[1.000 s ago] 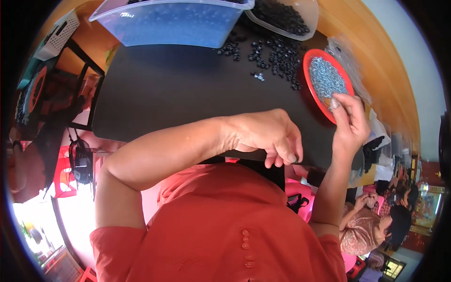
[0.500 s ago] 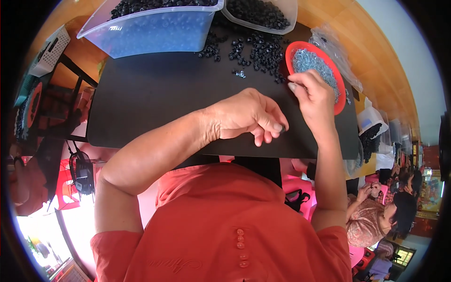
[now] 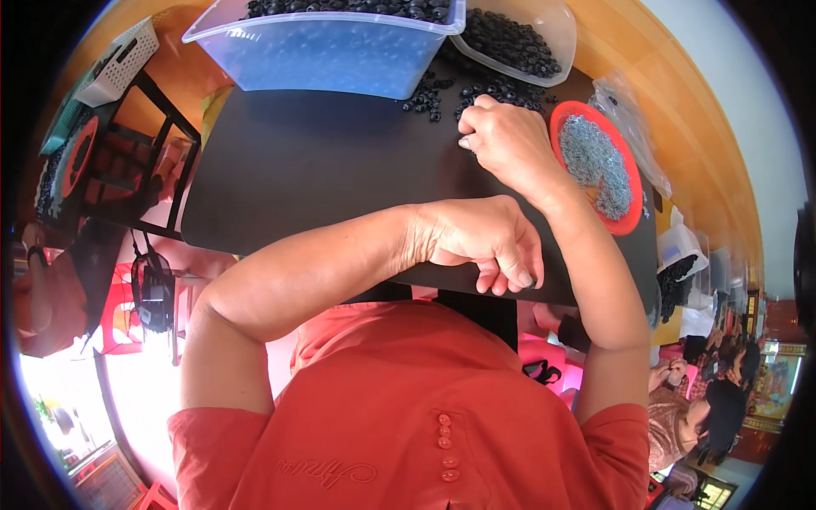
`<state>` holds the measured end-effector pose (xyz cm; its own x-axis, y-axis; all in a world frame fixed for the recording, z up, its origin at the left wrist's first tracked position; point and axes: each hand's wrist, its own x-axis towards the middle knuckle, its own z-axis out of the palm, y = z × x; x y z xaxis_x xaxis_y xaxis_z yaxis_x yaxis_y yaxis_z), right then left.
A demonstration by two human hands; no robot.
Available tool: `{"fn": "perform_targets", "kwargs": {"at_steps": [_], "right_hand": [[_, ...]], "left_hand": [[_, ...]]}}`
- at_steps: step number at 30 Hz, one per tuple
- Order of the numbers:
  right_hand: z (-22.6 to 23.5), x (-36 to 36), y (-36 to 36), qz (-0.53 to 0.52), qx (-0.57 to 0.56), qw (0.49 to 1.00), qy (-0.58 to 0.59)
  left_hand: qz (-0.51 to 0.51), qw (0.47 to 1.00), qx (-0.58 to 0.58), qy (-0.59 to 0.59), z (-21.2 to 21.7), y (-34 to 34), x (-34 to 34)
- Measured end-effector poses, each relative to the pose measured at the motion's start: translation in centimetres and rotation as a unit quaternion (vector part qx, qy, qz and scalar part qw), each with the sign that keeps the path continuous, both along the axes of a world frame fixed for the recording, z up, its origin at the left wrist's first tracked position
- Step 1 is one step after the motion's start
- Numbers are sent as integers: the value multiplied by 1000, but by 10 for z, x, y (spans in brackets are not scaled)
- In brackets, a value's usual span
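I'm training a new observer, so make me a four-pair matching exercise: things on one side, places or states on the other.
Column 1
1. Left hand
2. Right hand
3. Red bowl
4. Large translucent tub

Column 2
A. Holds a mass of silvery pieces
B. Bent over the table, next to the loose black pieces
C. Filled with black pieces, at the table's far side
D. Near the table's near edge, pinching a small dark piece

Pairs: 1-D, 2-B, 3-A, 4-C
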<state>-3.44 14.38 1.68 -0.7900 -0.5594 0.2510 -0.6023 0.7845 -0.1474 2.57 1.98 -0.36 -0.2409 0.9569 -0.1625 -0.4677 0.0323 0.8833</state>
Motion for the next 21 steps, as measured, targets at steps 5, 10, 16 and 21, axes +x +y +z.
{"fn": "perform_targets", "kwargs": {"at_steps": [5,10,16,21], "right_hand": [[-4,-6,-7,-21,102,995,10],[7,-3,16,1,-256,959,-119],[27,25,59,-37,-589,734,-336],[14,52,50,-81,-541,764,-341]], "left_hand": [[23,1000,-12,7,0,0,-1],[133,991,3,-34,-2,0,-4],[380,919,14,-104,3,-8,-17],[515,849,63,-103,-3,-3,-25]]}}
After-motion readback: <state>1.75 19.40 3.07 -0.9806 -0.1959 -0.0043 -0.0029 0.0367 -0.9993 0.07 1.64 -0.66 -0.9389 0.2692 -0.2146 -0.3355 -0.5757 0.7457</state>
